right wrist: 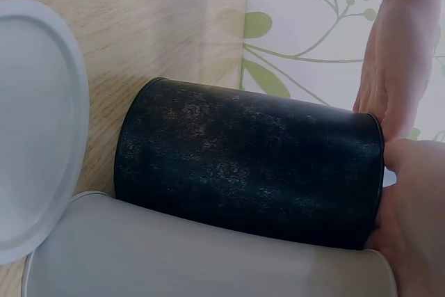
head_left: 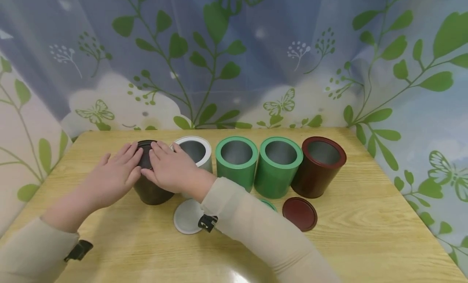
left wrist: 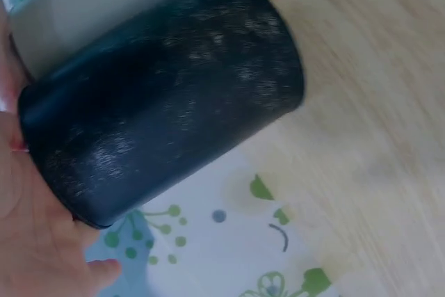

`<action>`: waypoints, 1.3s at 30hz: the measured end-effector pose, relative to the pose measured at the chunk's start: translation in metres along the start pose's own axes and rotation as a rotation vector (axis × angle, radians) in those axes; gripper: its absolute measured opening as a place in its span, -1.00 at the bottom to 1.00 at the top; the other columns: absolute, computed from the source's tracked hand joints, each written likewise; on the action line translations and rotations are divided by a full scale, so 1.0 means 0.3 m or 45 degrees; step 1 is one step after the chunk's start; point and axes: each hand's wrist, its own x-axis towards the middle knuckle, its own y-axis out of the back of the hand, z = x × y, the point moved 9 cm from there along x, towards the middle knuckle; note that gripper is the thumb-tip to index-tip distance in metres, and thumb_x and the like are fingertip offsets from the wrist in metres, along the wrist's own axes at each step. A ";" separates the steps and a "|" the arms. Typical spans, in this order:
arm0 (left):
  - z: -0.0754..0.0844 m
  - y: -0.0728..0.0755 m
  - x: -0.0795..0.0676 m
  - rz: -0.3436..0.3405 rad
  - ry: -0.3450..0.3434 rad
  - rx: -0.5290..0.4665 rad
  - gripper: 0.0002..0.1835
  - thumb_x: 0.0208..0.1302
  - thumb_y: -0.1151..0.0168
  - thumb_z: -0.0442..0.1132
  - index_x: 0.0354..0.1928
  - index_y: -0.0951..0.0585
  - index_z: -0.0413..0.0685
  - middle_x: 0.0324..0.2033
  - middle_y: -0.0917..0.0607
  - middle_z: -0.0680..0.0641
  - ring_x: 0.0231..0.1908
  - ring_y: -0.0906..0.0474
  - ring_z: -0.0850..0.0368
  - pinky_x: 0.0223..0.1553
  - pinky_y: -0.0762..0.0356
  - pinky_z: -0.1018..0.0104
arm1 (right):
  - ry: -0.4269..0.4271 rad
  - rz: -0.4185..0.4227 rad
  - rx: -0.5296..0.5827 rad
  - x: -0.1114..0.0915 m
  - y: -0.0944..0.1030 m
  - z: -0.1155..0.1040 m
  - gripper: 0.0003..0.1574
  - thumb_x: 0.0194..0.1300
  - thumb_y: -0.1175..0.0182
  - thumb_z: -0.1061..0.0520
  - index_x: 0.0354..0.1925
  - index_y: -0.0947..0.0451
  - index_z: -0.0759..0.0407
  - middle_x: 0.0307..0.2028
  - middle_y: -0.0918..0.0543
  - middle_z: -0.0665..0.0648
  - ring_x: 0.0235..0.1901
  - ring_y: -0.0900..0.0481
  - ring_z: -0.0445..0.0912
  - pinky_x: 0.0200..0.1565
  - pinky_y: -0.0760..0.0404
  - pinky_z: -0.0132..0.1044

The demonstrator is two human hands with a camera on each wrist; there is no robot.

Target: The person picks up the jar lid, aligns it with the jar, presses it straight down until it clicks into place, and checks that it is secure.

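Observation:
A black can [head_left: 152,194] with scuffed sides stands upright at the left end of a row of cans, its black lid [head_left: 145,157] on top. My left hand [head_left: 114,176] lies over the left part of that lid with fingers extended. From the other side, my right hand [head_left: 172,170] rests flat on the lid, its fingers straight too. Both wrist views show the black can's side [left wrist: 167,99] below the hands. Right beside it is an open white can [right wrist: 201,255], partly behind my right hand in the head view.
Two open green cans [head_left: 237,175] and an open dark red can [head_left: 314,180] continue the row. On the wooden table [head_left: 365,238] in front lie a white lid [head_left: 185,218], a dark red lid [head_left: 300,214] and a green lid [head_left: 269,203] mostly hidden by my right sleeve. Patterned curtains [head_left: 256,71] surround the table.

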 end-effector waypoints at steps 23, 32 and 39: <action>-0.018 -0.007 -0.016 0.187 0.080 -0.144 -0.37 0.48 0.33 -0.02 0.39 -0.06 -0.35 0.38 -0.02 -0.33 0.34 0.17 -0.37 0.06 0.10 -0.47 | -0.039 -0.068 -0.049 0.009 -0.014 0.003 -0.16 0.40 0.67 -0.34 0.47 0.16 0.00 0.46 0.15 0.02 0.41 0.25 -0.14 0.36 0.09 -0.19; -0.051 -0.004 -0.040 0.078 0.051 -0.187 -0.36 0.50 0.33 0.02 0.43 0.03 -0.26 0.41 0.07 -0.27 0.35 0.26 -0.38 0.06 0.14 -0.49 | -0.019 -0.057 -0.019 0.014 -0.001 -0.014 -0.16 0.39 0.66 -0.36 0.47 0.16 -0.02 0.46 0.16 0.05 0.42 0.25 -0.12 0.36 0.11 -0.22; -0.043 -0.001 -0.032 0.030 -0.007 -0.421 -0.39 0.52 0.36 -0.03 0.43 0.08 -0.26 0.42 0.15 -0.27 0.34 0.37 -0.37 0.12 0.22 -0.47 | -0.052 -0.048 -0.056 0.005 -0.007 0.002 -0.15 0.38 0.67 -0.37 0.48 0.16 -0.05 0.46 0.14 0.06 0.42 0.20 -0.10 0.36 0.09 -0.18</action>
